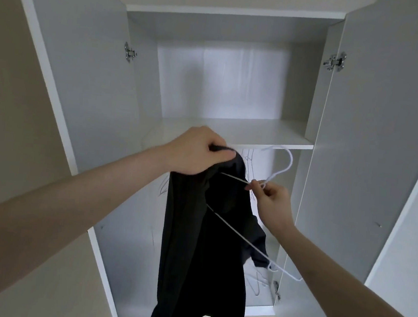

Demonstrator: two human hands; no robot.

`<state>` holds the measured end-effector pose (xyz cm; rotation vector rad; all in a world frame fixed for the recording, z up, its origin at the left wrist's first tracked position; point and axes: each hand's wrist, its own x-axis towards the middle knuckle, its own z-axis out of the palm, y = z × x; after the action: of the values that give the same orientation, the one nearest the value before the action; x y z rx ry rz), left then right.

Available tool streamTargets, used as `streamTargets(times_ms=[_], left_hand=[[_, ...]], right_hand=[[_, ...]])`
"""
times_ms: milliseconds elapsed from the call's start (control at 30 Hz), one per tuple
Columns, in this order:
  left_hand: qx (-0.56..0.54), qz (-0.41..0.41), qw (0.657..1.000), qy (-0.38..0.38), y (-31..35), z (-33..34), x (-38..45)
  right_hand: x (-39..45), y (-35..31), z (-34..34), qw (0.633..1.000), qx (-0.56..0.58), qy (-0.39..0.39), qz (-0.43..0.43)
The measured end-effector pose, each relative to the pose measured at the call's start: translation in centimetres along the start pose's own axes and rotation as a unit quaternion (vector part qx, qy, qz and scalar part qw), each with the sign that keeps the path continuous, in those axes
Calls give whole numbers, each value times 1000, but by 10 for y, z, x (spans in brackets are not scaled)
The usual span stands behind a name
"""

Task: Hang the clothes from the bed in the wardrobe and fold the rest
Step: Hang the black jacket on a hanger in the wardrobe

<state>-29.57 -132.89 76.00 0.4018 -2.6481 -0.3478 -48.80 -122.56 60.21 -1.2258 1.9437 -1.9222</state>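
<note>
Left hand [195, 154] bunches the top of a black garment [194, 246]; right hand [272, 205], at three o'clock, pinches a white hanger [236, 233] partly inside it, before the open wardrobe [231, 132].

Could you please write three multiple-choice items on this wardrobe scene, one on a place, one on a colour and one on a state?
1. Where does the right hand pinch the white hanger?
A. at its hook tip
B. at the neck below the hook
C. at the far lower corner

2. What colour is the garment?
A. black
B. red
C. white

3. How are the wardrobe doors?
A. both shut
B. one open
C. both open

Answers:
1 B, the fingers close on the wire just under the hook.
2 A, the cloth that the left hand grips hangs dark black.
3 C, both doors stand swung wide, showing the shelf.
</note>
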Motion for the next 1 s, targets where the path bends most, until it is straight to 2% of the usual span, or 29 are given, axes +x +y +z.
streamTargets(times_ms=[100, 133, 167, 200, 267, 300, 367, 500, 567, 733, 800, 867, 900, 1000], left_hand=[[-41, -12, 988, -148, -4, 7, -19], [-53, -15, 981, -186, -7, 8, -21], [-66, -9, 979, -194, -11, 7, -20], [-56, 7, 986, -156, -18, 5, -16], [93, 50, 993, -47, -32, 2, -4], [178, 62, 981, -37, -37, 1, 2], [240, 71, 965, -74, -43, 7, 14], [192, 90, 975, -64, -52, 17, 25], [176, 96, 978, -49, -58, 20, 25], [142, 122, 982, 21, -79, 17, 23], [143, 137, 979, 38, -81, 10, 26], [155, 151, 976, 38, -80, 4, 29], [161, 158, 974, 36, -80, 1, 31], [169, 161, 972, 41, -78, -8, 33]], right_hand=[[-8, 6, -1, 999, 49, 25, 0], [-10, 8, -1, 998, 61, 36, -2], [-13, 9, -1, 996, 78, 46, -3], [-15, 9, 0, 994, 95, 55, -3], [-17, 5, 2, 992, 110, 67, -3], [-17, 3, 4, 991, 112, 67, -4], [-19, -1, 5, 990, 126, 62, -7], [-16, 2, -6, 991, 130, 12, -42], [-13, 10, -26, 991, 130, -21, -22], [-39, 91, -85, 973, 140, 14, 185], [-63, 123, -80, 961, 97, -49, 253], [-79, 136, -62, 945, 93, -138, 281], [-82, 137, -53, 937, 121, -158, 287], [-82, 137, -34, 911, 206, -156, 321]])
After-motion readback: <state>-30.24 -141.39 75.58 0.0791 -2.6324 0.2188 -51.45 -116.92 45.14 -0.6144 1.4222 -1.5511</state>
